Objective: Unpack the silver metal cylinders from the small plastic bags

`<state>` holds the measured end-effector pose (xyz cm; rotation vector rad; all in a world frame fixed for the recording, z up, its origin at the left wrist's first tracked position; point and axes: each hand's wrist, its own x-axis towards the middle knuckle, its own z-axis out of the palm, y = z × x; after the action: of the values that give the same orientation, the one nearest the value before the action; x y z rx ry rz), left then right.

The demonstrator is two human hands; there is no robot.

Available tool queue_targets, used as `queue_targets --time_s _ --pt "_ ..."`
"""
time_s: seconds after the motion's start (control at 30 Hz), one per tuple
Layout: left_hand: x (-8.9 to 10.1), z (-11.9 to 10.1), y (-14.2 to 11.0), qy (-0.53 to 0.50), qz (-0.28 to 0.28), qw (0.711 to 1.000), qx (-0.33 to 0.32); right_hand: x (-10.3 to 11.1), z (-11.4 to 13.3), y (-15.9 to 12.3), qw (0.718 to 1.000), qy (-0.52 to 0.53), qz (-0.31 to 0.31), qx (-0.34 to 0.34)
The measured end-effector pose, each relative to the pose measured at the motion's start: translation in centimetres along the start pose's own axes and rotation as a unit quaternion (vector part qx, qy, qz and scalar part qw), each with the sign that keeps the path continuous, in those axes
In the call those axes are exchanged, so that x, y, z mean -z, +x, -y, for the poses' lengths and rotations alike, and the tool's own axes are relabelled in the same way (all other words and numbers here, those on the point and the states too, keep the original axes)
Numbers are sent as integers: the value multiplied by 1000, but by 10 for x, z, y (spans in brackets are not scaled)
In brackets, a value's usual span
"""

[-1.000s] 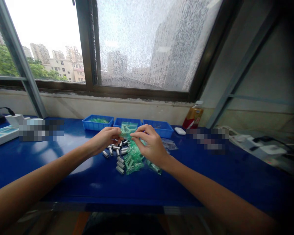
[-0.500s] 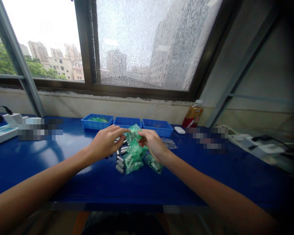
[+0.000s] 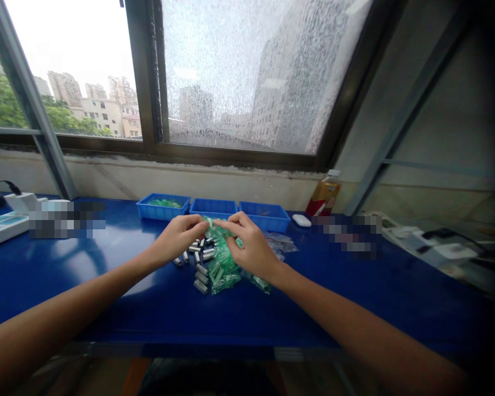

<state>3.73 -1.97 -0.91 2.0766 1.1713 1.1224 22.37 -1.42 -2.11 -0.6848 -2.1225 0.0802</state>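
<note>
Between my two hands, above the pile, is a small green plastic bag [image 3: 210,221]. My left hand [image 3: 182,235] pinches its left side between thumb and fingers. On the other side my right hand [image 3: 249,242] has its fingertips closed on the bag too, covering part of it. Below them lie several green bags [image 3: 225,269] with pale, rod-like pieces showing through the plastic. Another filled bag [image 3: 259,282] sits partly under my right hand. Left of the pile, short silvery metal pieces [image 3: 201,278] are scattered on the blue table [image 3: 157,313].
Three blue trays stand in a row at the back: the left tray [image 3: 142,213] holds green bags, then the middle tray [image 3: 196,208] and right tray [image 3: 286,223]. Clear plastic bags [image 3: 282,243], a white case [image 3: 302,220] and a drink bottle [image 3: 324,195] are at right. A power strip [image 3: 6,230] lies at left.
Half a second ago the bag was crumpled and tilted near my right fingers, my left hand looser beside it. Now both hands pinch it, slightly further left, and more metal pieces show.
</note>
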Motion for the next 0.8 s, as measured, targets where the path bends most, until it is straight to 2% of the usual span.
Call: queue_targets --time_s 0.1,0.17,0.23,0.3,0.4,0.47,0.5,0.57,0.67,0.73,0.8 --pt "0 -1 -2 143 -74 980 -115 4 9 2 999 38 -9 -35" --pt "0 -1 -3 209 -121 952 -186 7 13 4 992 77 -9 -102" --pt "2 -1 -4 229 -144 936 -224 9 14 7 973 139 0 -186" --pt "3 1 -4 230 -140 929 -253 8 10 9 938 227 17 -261" --pt "4 3 -4 240 -100 915 -308 5 4 10 884 333 26 -328" --pt "3 4 -4 255 -73 909 -322 2 1 9 877 335 16 -343" --pt "2 4 -4 262 -65 909 -319 1 1 9 887 315 8 -338" --pt "1 4 -5 267 -52 915 -298 1 2 7 926 237 -6 -293" --pt "0 3 -5 244 -47 938 -241 5 4 5 989 63 -4 -135" --pt "2 1 -4 200 -46 959 -194 8 5 4 999 -18 13 -29" --pt "4 -1 -2 118 -41 984 -127 9 4 3 998 -56 24 33"
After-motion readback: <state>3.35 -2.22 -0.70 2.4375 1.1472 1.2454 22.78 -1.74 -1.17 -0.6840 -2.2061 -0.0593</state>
